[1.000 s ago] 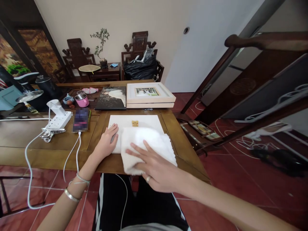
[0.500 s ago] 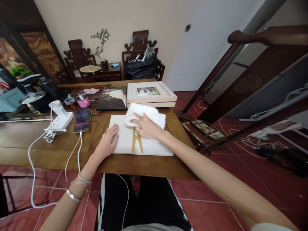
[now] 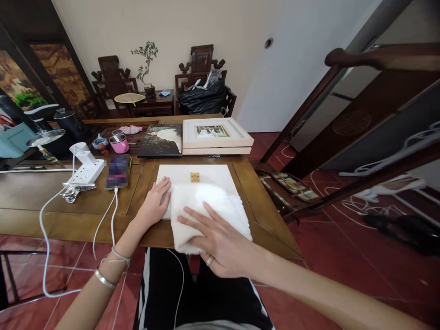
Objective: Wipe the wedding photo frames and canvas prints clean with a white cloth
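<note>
A flat white panel [image 3: 220, 172] lies on the wooden table in front of me, with the top of a gold-coloured fitting [image 3: 195, 177] showing near its far edge. My left hand [image 3: 158, 199] rests open and flat on the panel's left edge. Over the near part of the panel is a thick white cloth [image 3: 206, 199], overhanging the table's front edge. My right hand [image 3: 218, 238] presses on the cloth and holds it, fingers spread over its near side. The cloth hides most of the fitting.
Beyond the panel sit stacked light-wood picture frames [image 3: 237, 135] and a dark photo panel [image 3: 160, 142]. To the left are a cabled phone [image 3: 117, 172], a white power strip [image 3: 90, 172] and a pink cup [image 3: 119, 143]. A dark wooden chair [image 3: 309, 110] stands at right.
My right hand has drawn the cloth toward me, from the far part of the panel to its near edge. The fitting's legs are now covered and its top is exposed. My left hand has stayed put.
</note>
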Demonstrator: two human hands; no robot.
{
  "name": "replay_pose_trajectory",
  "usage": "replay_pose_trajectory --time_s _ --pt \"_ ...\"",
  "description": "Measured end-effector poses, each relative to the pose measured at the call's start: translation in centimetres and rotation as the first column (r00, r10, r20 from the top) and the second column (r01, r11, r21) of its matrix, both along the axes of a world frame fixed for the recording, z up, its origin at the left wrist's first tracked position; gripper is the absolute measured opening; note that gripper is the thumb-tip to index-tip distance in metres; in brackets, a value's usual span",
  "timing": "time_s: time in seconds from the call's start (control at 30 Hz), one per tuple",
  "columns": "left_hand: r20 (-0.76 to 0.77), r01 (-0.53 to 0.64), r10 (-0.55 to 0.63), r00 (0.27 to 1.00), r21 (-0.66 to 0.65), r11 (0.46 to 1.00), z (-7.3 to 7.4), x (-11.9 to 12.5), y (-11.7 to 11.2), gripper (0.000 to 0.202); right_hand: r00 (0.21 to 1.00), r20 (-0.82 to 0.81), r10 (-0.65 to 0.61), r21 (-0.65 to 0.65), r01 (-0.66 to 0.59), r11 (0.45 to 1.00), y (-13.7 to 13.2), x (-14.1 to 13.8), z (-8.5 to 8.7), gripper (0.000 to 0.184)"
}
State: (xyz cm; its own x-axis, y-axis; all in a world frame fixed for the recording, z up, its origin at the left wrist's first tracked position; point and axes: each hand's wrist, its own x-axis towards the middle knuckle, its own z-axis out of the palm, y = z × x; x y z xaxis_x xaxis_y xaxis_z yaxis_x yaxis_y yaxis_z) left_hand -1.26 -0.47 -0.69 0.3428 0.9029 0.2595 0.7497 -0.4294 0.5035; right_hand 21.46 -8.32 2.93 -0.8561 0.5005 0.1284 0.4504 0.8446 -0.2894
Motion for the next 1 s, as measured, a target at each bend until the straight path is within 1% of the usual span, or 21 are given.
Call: replay_pose_trajectory --time_s 0.03,0.1,0.2,0.3,0.37,0.4,0.47,0.53,0.63,0.77,0.83,0.9,0.93,1.0 --pt "-0.009 -0.001 0.001 1.000 -0.001 1.000 0.0 0.0 0.0 0.045 1.000 -0.003 -0.005 -0.002 0.005 1.000 0.4 0.0 0.0 0.041" --pt "-0.019 -0.004 0.004 1.000 -0.005 1.000 0.0 0.0 0.0 0.046 0.999 0.002 -0.047 0.001 0.047 0.999 2.2 -0.2 0.1 0.044" --pt "-0.030 -0.001 0.001 1.000 -0.014 1.000 0.0 -0.1 -0.1 0.047 0.989 0.039 -0.142 0.026 0.141 0.990 6.3 -1.1 0.3 0.045" --pt "-0.036 0.007 -0.007 0.999 -0.021 1.000 0.1 -0.1 -0.1 0.047 0.972 0.077 -0.220 0.080 0.214 0.974 10.4 -2.4 0.5 0.043" --pt "-0.031 0.011 -0.012 0.999 -0.019 1.000 0.1 -0.1 0.0 0.046 0.962 0.095 -0.257 0.107 0.247 0.963 12.1 -3.2 0.5 0.042" --pt "-0.028 0.015 -0.015 0.999 -0.016 1.000 0.1 -0.1 0.0 0.045 0.957 0.103 -0.269 0.116 0.257 0.959 12.6 -3.5 0.4 0.042" --pt "-0.022 0.021 -0.022 1.000 -0.010 1.000 0.0 -0.2 0.0 0.044 0.955 0.116 -0.272 0.133 0.257 0.957 12.4 -3.8 0.2 0.043" --pt "-0.014 0.025 -0.025 1.000 -0.007 1.000 -0.1 -0.2 0.1 0.044 0.962 0.123 -0.245 0.146 0.226 0.963 11.1 -3.6 0.0 0.042" --pt "-0.013 0.020 -0.021 1.000 -0.012 1.000 -0.3 -0.3 0.1 0.047 0.981 0.106 -0.165 0.129 0.151 0.980 7.6 -2.6 -0.1 0.041" --pt "-0.001 0.036 -0.036 0.999 -0.015 0.999 -0.4 -0.4 0.1 0.044 0.998 0.055 -0.003 0.015 0.003 1.000 2.6 -1.4 0.5 0.041" --pt "0.005 0.043 -0.042 0.999 -0.021 0.999 -0.4 -0.5 0.1 0.042 0.998 0.036 0.056 -0.038 -0.055 0.998 1.2 -1.0 0.9 0.040" --pt "0.006 0.044 -0.044 0.999 -0.024 0.999 -0.3 -0.5 0.1 0.041 0.997 0.013 0.074 -0.066 -0.073 0.995 1.1 -0.8 1.1 0.040" --pt "0.005 0.044 -0.044 0.999 -0.021 0.999 -0.3 -0.4 0.1 0.042 0.998 0.000 0.067 -0.072 -0.067 0.995 1.5 -0.8 1.1 0.041" --pt "-0.002 0.042 -0.042 0.999 -0.013 0.999 -0.2 -0.4 0.1 0.044 0.999 -0.022 0.026 -0.060 -0.027 0.998 3.3 -0.7 0.9 0.042"
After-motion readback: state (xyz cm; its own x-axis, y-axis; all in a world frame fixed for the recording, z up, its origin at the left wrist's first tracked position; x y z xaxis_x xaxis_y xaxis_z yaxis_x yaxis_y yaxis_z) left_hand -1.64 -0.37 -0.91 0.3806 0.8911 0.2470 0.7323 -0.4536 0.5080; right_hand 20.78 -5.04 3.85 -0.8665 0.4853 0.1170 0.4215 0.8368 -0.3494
